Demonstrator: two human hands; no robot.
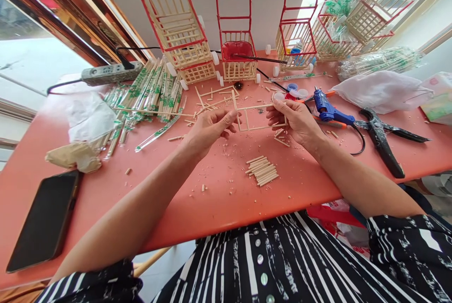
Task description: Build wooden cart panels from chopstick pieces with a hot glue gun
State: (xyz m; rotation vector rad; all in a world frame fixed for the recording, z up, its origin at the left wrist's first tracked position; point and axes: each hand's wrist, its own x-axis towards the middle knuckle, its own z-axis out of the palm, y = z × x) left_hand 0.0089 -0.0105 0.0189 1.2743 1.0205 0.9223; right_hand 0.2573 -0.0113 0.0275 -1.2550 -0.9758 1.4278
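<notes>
Between my two hands, just above the red table, is a small rectangular frame of thin wooden sticks (pixel 263 128). My left hand (pixel 217 126) pinches its left end, where an upright stick rises above the corner. My right hand (pixel 294 119) grips the other end, thumb near the top stick. Below them, a bundle of short cut sticks (pixel 262 170) lies side by side on the table. Loose stick pieces (pixel 215 98) and crumbs are scattered behind my left hand. A blue glue gun (pixel 330 109) rests to the right of my right hand.
Stick-built carts with red trim (pixel 176 25) stand along the back. Wrapped chopsticks (pixel 155 86) and a power strip (pixel 111 73) lie at left, a black phone (pixel 44 218) at front left. Black-handled cutters (pixel 383 138) and a white plastic bag (pixel 381 88) are at right.
</notes>
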